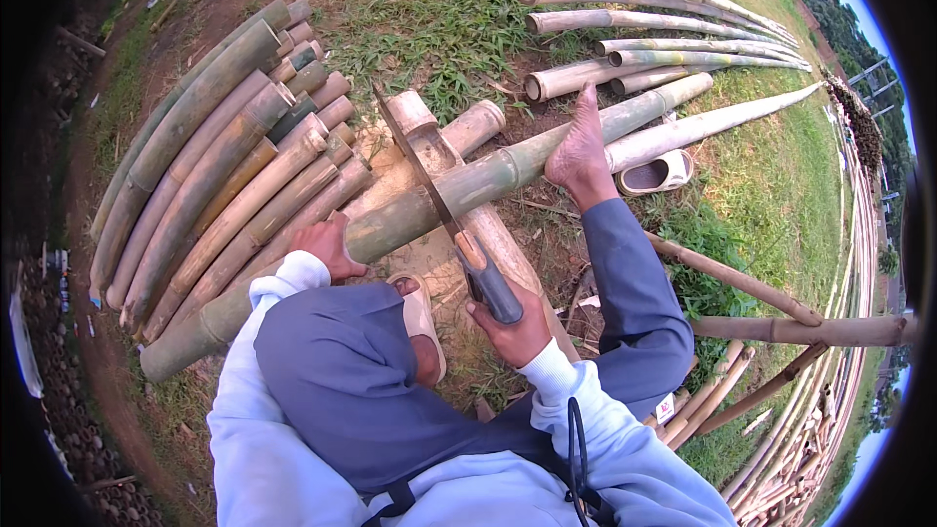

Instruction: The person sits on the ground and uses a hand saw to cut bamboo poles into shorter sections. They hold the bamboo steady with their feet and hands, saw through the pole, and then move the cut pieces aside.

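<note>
My right hand [514,327] is closed round the dark handle of a handsaw [416,158]. Its blade lies across a thick green bamboo pole [508,168], pointing away from me. On the same pole, left of the blade, my left hand [327,246] grips with its thumb toward me. My bare right foot [576,146] rests on the pole further right. Under the pole runs a notched length of bamboo [503,259], pale with sawdust around it. Whether the blade has cut into the pole cannot be made out.
Cut bamboo lengths [234,127] lie stacked at the left. Long bamboo poles [664,20] stretch away at the far right. A loose sandal [659,174] lies beyond my raised foot. A bamboo frame [781,330] stands at the right, near more piled poles [781,459].
</note>
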`<move>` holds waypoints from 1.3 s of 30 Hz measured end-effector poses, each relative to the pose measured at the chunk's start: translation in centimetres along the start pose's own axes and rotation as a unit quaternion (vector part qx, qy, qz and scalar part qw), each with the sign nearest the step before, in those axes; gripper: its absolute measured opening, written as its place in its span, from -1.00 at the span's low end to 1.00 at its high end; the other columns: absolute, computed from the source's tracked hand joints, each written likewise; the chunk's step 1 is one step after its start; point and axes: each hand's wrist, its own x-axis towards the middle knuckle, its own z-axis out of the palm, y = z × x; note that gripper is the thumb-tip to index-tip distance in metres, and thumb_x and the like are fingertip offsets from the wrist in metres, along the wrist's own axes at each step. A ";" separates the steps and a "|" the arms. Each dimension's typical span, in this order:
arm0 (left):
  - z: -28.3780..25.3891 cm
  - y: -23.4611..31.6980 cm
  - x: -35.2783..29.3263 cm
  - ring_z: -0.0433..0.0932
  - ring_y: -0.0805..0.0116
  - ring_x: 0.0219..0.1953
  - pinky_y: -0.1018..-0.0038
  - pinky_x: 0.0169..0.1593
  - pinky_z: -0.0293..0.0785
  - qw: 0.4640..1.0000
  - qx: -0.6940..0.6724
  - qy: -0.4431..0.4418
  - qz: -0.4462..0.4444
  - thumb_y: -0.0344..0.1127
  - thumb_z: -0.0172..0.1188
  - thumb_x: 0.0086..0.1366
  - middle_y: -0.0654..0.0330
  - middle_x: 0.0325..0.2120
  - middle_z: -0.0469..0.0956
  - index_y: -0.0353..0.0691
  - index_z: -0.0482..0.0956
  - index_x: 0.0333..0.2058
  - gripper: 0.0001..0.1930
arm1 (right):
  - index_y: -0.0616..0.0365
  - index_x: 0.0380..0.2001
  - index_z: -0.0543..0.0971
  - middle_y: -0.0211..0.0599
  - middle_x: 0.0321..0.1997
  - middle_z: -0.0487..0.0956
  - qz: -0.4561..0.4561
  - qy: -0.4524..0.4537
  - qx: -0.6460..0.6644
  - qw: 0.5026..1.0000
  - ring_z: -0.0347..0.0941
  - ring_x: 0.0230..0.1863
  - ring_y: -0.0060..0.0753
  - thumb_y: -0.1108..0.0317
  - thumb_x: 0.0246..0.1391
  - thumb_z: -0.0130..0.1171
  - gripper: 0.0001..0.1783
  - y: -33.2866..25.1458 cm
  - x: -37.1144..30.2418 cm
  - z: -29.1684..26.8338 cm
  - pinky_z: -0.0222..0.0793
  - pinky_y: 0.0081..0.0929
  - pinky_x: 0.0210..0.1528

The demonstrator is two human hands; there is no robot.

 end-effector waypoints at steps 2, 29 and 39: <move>-0.1 0.3 0.2 0.65 -0.20 -0.11 0.06 0.03 0.52 1.000 -0.004 -0.005 -0.002 0.18 0.50 -0.11 -0.18 -0.26 0.67 -0.34 0.44 0.03 -0.13 | 0.28 -0.07 0.59 -0.20 -0.34 0.63 0.002 -0.001 -0.021 1.000 0.58 -0.26 -0.47 0.46 0.15 0.34 -0.71 0.1 0.4 -0.2 0.47 -0.44 -0.13; -1.4 -1.4 -1.0 0.62 -0.15 0.01 0.02 0.08 0.50 1.000 0.001 -0.002 0.004 0.16 0.52 -0.11 -0.14 -0.13 0.67 -0.31 0.51 0.00 -0.19 | 0.32 -0.04 0.59 -0.23 -0.24 0.66 -0.039 0.017 0.032 0.999 0.58 -0.20 -0.45 0.47 0.14 0.37 -0.67 1.8 -0.2 2.9 0.47 -0.45 -0.06; -0.3 -2.3 -1.3 0.65 -0.19 -0.10 0.04 0.02 0.53 1.000 0.014 0.002 -0.010 0.14 0.53 -0.14 -0.19 -0.22 0.67 -0.33 0.46 0.01 -0.16 | 0.27 -0.12 0.63 -0.28 -0.54 0.57 0.075 -0.020 -0.148 0.986 0.54 -0.53 -0.46 0.51 0.07 0.37 -0.73 -4.1 -16.3 -4.2 0.42 -0.47 -0.41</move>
